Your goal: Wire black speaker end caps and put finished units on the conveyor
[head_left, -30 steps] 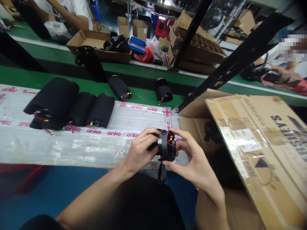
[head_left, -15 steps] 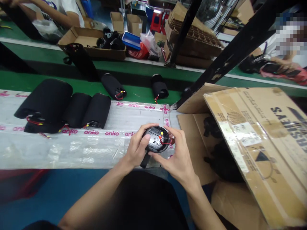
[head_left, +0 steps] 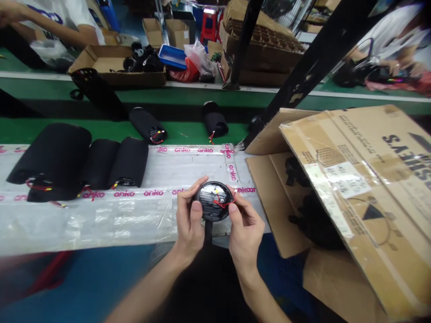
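Between my two hands is a round black plastic part [head_left: 210,208] with red wires and a small yellow connector on its upper face. A dark strap-like piece [head_left: 208,232] hangs below it. My left hand [head_left: 190,220] grips the left rim, thumb on the near side. Around the right rim my right hand [head_left: 245,224] is closed, its thumb near the red wires. Several black fabric-covered cylinders [head_left: 129,159] with wire ends lie to the left on the plastic-wrapped bench [head_left: 182,168].
At right stands an open cardboard box [head_left: 377,179] with dark parts inside. Two more black cylinders [head_left: 215,121] lie on the green surface behind. A black post [head_left: 310,67] slants across the right. Co-workers sit beyond, near a shallow carton [head_left: 114,78].
The round part has tilted and turned in my hands, and my right thumb has moved up onto its rim by the wires. The camera view has shifted slightly.
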A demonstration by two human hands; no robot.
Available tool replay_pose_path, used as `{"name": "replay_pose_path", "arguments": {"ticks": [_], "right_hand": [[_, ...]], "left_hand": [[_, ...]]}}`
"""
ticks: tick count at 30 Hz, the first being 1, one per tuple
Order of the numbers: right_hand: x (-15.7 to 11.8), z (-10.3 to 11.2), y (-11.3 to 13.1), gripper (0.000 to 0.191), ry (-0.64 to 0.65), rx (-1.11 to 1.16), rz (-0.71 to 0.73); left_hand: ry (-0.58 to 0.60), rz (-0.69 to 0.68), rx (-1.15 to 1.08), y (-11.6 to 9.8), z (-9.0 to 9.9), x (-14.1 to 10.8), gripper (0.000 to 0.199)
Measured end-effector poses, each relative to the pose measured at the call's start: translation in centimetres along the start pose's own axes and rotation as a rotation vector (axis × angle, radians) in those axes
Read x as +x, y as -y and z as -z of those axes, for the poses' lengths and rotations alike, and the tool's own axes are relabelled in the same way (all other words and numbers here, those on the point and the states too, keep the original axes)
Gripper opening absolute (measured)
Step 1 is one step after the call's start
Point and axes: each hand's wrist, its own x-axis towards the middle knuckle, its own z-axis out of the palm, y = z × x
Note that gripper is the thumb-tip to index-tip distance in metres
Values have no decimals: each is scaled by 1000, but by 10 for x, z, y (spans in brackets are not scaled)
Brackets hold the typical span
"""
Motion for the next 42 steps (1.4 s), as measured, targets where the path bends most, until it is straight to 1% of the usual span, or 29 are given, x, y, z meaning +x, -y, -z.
{"name": "replay_pose_path", "arguments": {"ticks": [2, 3, 5, 7, 9, 11, 13, 14, 15, 17, 19, 22, 24, 25, 27, 30, 32, 35, 37, 38, 39, 40, 42], "right_hand": [[-1, 0, 5, 21, 29, -32, 31], [0, 0, 6, 21, 49, -32, 33], [4, 1, 6, 23, 65, -9, 13], [9, 3, 2, 28, 50, 2, -5], [12, 6, -1, 27, 48, -22, 28], [11, 7, -2, 20, 67, -69, 110], [7, 6, 1, 18, 89, -119, 182], [5, 5, 3, 20, 98, -125, 184], [4, 3, 5, 21, 109, -108, 155], [3, -1, 8, 23, 114, -6, 45], [5, -4, 8, 23, 91, 98, -50], [9, -6, 4, 20, 42, 125, -66], [10, -5, 3, 18, 33, 122, -71], [9, -5, 3, 18, 27, 124, -74], [6, -6, 6, 19, 8, 98, -75], [0, -8, 11, 24, -16, -20, -46], [0, -7, 14, 27, 0, -83, -43], [5, 5, 16, 29, 99, -60, -88], [9, 22, 15, 33, 228, 6, -145], [11, 32, 14, 39, 310, 32, -174], [13, 42, 10, 48, 394, 39, -198], [15, 50, 5, 60, 477, 19, -212], [17, 62, -11, 91, 588, -102, -203]], "left_hand": [[13, 57, -40, -1, 4, 12, 18], [43, 83, -51, 0, 6, 20, 16], [126, 105, -55, 0, 10, 36, 18], [164, 93, -57, 1, 10, 44, 20], [127, 77, -66, 1, 8, 42, 21], [50, 66, -77, 1, 3, 32, 20], [-21, 46, -103, 0, -2, 21, 20], [-50, 34, -124, 0, -4, 18, 19], [-68, 21, -144, 0, -5, 16, 19], [-61, 23, -166, -1, -5, 17, 19], [14, 89, -146, -3, -2, 24, 24], [234, 213, -27, -7, 7, 35, 43], [330, 222, 16, -9, 11, 40, 51], [342, 209, 12, -9, 12, 41, 52], [325, 176, -18, -7, 12, 40, 51], [307, 160, -12, -4, 9, 38, 50], [309, 163, 6, -4, 9, 38, 50], [326, 162, 31, -5, 10, 40, 51], [341, 158, 43, -5, 11, 41, 51], [344, 155, 46, -5, 11, 41, 51], [345, 153, 52, -5, 11, 40, 51], [346, 149, 59, -6, 12, 40, 52], [360, 149, 88, -8, 13, 39, 52]]}}
